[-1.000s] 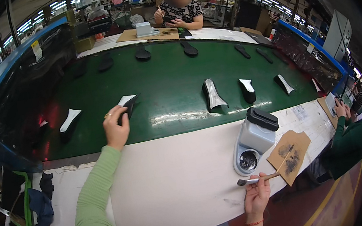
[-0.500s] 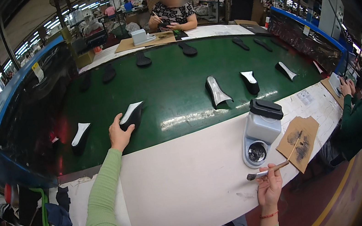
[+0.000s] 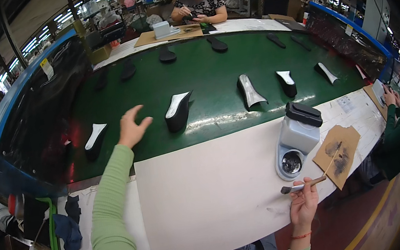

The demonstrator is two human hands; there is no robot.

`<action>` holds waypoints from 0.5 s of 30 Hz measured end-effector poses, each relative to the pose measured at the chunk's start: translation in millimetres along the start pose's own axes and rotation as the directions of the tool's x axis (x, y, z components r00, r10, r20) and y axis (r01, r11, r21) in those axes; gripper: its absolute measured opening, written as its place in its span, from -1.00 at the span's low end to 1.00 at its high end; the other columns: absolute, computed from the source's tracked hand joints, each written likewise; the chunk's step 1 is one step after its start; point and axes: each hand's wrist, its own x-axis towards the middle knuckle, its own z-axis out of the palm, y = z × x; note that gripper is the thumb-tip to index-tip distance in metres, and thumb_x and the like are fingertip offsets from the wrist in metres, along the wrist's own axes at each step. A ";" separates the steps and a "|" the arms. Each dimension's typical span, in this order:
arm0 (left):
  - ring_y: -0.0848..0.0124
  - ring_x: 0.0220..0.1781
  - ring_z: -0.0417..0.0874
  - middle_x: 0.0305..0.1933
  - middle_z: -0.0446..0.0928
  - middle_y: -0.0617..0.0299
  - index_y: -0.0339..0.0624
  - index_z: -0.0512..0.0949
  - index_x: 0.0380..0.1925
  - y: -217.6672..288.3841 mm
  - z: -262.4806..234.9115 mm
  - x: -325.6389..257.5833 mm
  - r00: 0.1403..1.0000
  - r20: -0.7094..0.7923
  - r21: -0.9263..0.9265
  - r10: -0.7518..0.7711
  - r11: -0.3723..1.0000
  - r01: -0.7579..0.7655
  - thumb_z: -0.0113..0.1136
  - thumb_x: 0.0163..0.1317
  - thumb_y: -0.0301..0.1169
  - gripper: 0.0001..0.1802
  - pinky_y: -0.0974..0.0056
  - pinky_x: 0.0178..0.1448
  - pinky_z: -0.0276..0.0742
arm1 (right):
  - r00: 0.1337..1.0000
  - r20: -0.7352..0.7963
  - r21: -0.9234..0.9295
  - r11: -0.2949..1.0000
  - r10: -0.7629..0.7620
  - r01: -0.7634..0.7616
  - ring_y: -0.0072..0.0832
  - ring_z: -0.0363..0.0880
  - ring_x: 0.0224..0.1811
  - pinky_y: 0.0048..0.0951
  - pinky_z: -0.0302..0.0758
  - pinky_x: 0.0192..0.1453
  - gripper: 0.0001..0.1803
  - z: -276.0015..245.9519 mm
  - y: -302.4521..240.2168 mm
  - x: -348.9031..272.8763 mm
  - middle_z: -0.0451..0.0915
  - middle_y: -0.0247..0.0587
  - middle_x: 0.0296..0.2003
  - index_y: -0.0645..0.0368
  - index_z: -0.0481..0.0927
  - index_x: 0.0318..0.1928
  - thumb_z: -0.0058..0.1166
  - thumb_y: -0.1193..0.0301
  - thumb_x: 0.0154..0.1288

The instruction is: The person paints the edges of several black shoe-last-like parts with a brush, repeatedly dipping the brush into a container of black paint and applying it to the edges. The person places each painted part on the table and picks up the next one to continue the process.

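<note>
My left hand [image 3: 134,127] is open with thumb and fingers spread over the green work surface [image 3: 143,82], holding nothing. To its right, apart from it, stands a black wedge shoe heel [image 3: 179,112] with a white top face. Another black-and-white wedge heel [image 3: 96,141] lies to its left. In my right hand [image 3: 303,205] is a brush [image 3: 315,181] with a brown handle and dark bristles pointing left, above the white table sheet [image 3: 210,195]. Just beyond the brush sits a grey-white dispenser [image 3: 297,134] with a black lid and a round cup of dark liquid [image 3: 291,162].
Farther right on the green surface are more wedge pieces [image 3: 250,92], with several black soles [image 3: 167,54] along the far side. A stained cardboard piece [image 3: 337,154] carries a thin stick. A co-worker [image 3: 199,7] sits opposite; another person's green sleeve [image 3: 391,141] is at right.
My left hand has let go of the wedge heel, which now stands farther right, clear of my fingers. My right hand still holds the brush in much the same place.
</note>
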 end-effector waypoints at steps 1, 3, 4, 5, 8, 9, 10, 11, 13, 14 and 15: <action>0.07 -0.08 0.53 -0.01 0.45 -0.08 -0.26 0.47 -0.08 -22.2 -15.2 -2.9 0.995 -0.092 0.173 -0.033 0.984 0.048 0.23 0.01 -0.26 -0.53 0.15 0.01 0.43 | 1.000 -0.014 -0.001 1.000 0.012 -0.012 -0.41 0.60 -0.35 -0.46 0.61 -0.30 -0.77 -0.4 0.3 0.6 0.57 0.00 -0.31 0.29 0.34 -0.05 -0.12 0.45 0.33; 0.00 -0.06 0.49 -0.06 0.48 -0.11 -0.30 0.49 -0.14 -73.2 -51.1 -7.6 0.953 -0.301 0.337 -0.020 0.933 0.126 0.05 0.15 -0.23 -0.62 0.08 0.07 0.35 | 0.999 -0.040 -0.004 1.000 0.022 -0.022 -0.41 0.60 -0.35 -0.46 0.61 -0.30 -0.77 -1.4 0.5 2.2 0.57 0.00 -0.31 0.28 0.33 -0.04 -0.12 0.45 0.33; -0.01 0.01 0.46 -0.06 0.48 -0.13 -0.28 0.48 -0.11 -99.6 -75.4 -10.1 0.912 -0.341 0.263 -0.230 0.908 0.327 -0.03 0.19 -0.20 -0.59 0.07 0.12 0.31 | 0.999 -0.024 0.016 1.000 0.022 -0.021 -0.40 0.60 -0.34 -0.46 0.61 -0.29 -0.77 -1.8 0.7 2.8 0.57 0.00 -0.30 0.27 0.33 -0.04 -0.13 0.45 0.33; -0.02 0.04 0.44 -0.04 0.47 -0.15 -0.28 0.48 -0.09 -121.9 -96.5 -18.0 0.851 -0.370 0.333 -0.373 0.802 0.496 -0.04 0.19 -0.16 -0.56 0.06 0.13 0.30 | 1.000 -0.020 0.032 0.999 0.021 -0.020 -0.40 0.60 -0.33 -0.46 0.61 -0.29 -0.77 -2.0 0.7 3.4 0.57 0.00 -0.30 0.26 0.33 -0.04 -0.13 0.45 0.33; -0.01 0.13 0.40 0.05 0.42 -0.16 -0.26 0.45 -0.01 -157.8 -125.8 -40.7 0.618 -0.304 0.393 -0.725 0.496 0.774 -0.01 0.14 -0.04 -0.44 0.09 0.19 0.27 | 1.000 -0.001 0.079 0.997 0.016 -0.016 -0.40 0.60 -0.31 -0.45 0.62 -0.28 -0.77 -0.7 0.9 3.1 0.56 0.00 -0.28 0.24 0.33 -0.03 -0.14 0.45 0.34; 0.00 0.16 0.38 0.08 0.40 -0.16 -0.23 0.42 0.03 -158.1 -123.3 -46.6 0.672 -0.158 0.397 -0.724 0.576 0.714 0.01 0.12 -0.03 -0.41 0.12 0.22 0.26 | 1.000 0.016 0.100 0.995 0.008 -0.010 -0.40 0.60 -0.30 -0.45 0.62 -0.27 -0.77 0.1 0.5 2.2 0.56 -0.01 -0.28 0.23 0.32 -0.03 -0.14 0.45 0.34; 0.01 0.18 0.36 0.11 0.37 -0.16 -0.21 0.40 0.07 -153.4 -119.7 -50.6 0.665 -0.008 0.405 -0.747 0.606 0.685 0.03 0.10 -0.01 -0.38 0.14 0.25 0.24 | 1.000 -0.005 0.089 0.996 0.011 -0.010 -0.39 0.60 -0.30 -0.44 0.62 -0.27 -0.77 1.3 0.1 1.4 0.55 -0.01 -0.27 0.23 0.32 -0.03 -0.15 0.46 0.34; 0.05 0.21 0.35 0.13 0.37 -0.14 -0.16 0.39 0.10 -144.0 -115.4 -52.4 0.729 -0.048 0.316 -0.683 0.682 0.660 0.19 0.02 -0.16 -0.39 0.17 0.28 0.21 | 1.000 -0.017 0.085 0.996 0.003 -0.002 -0.39 0.59 -0.29 -0.44 0.62 -0.27 -0.78 3.0 -0.2 0.8 0.55 0.00 -0.27 0.22 0.32 -0.03 -0.15 0.46 0.34; 0.05 0.21 0.36 0.14 0.37 -0.12 -0.11 0.37 0.13 -116.6 -110.4 -49.9 0.811 -0.025 0.318 -0.585 0.764 0.561 0.27 -0.08 -0.29 -0.33 0.18 0.27 0.23 | 0.999 -0.044 0.056 0.998 -0.017 0.019 -0.38 0.58 -0.28 -0.43 0.61 -0.23 -0.78 6.6 -3.3 1.0 0.53 0.00 -0.26 0.22 0.31 -0.02 -0.15 0.47 0.34; 0.06 0.20 0.36 0.14 0.37 -0.11 -0.08 0.35 0.14 -99.5 -108.7 -46.9 0.857 -0.016 0.307 -0.515 0.813 0.494 0.31 -0.12 -0.36 -0.29 0.18 0.27 0.23 | 0.998 -0.042 0.023 0.998 -0.056 0.057 -0.37 0.58 -0.27 -0.43 0.60 -0.23 -0.77 8.6 -6.3 2.6 0.53 0.00 -0.25 0.22 0.31 -0.03 -0.14 0.47 0.33; 0.11 0.20 0.38 0.13 0.38 -0.12 -0.19 0.27 0.19 -81.6 -101.2 -43.6 0.822 -0.087 0.300 -0.563 0.772 0.561 0.34 -0.26 -0.51 -0.15 0.21 0.26 0.25 | 0.995 -0.037 -0.014 0.996 -0.090 0.089 -0.37 0.58 -0.27 -0.43 0.60 -0.22 -0.77 10.5 -10.3 4.4 0.53 0.00 -0.25 0.22 0.31 -0.03 -0.14 0.48 0.33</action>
